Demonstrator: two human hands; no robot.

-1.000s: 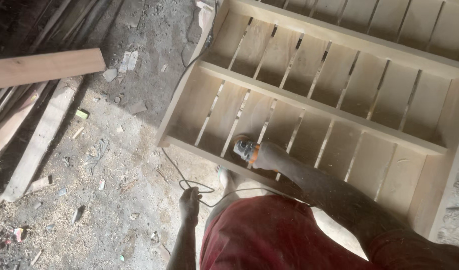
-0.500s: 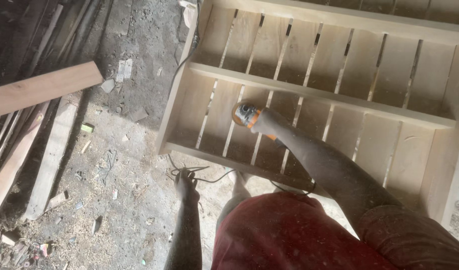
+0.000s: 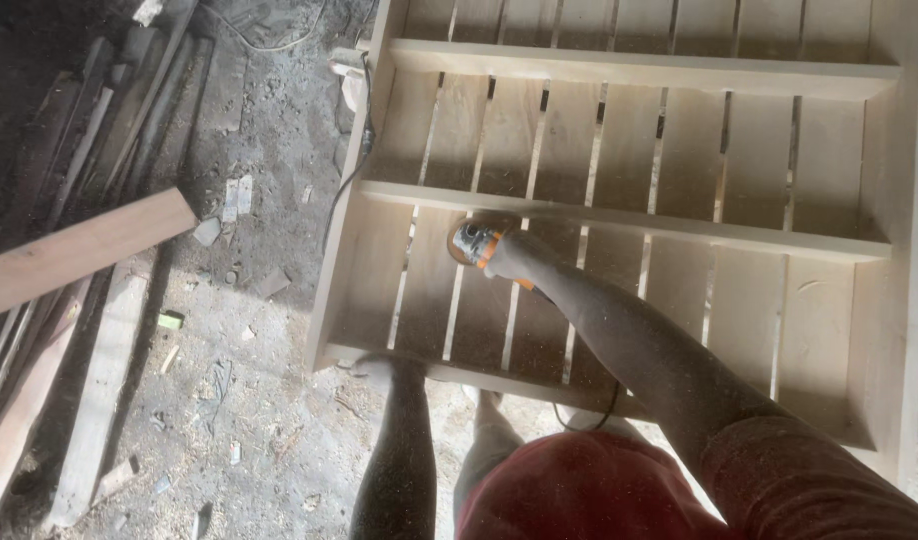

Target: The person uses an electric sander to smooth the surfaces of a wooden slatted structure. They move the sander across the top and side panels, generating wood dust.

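Note:
A pale wooden shelf frame [image 3: 884, 190] with slatted back lies flat on the floor. My right hand [image 3: 514, 255] grips an orange and grey power sander [image 3: 472, 241], pressed on the slats just below a cross shelf [image 3: 619, 218]. My left hand [image 3: 379, 368] reaches down to the frame's near edge [image 3: 331, 352], blurred by motion; whether it holds the black cord [image 3: 587, 408] cannot be told. The cord trails under my right arm by my red shorts [image 3: 579, 495].
Long planks [image 3: 79, 250] and boards [image 3: 99, 390] lie on the left. The dirt floor [image 3: 239, 420] is strewn with sawdust, wood scraps and small debris. Another cable [image 3: 349, 170] runs along the frame's left side.
My right hand has moved the sander further up the slats to the cross shelf. My left hand has shifted from the floor beside the cord toward the frame's near edge. The view tilted upward.

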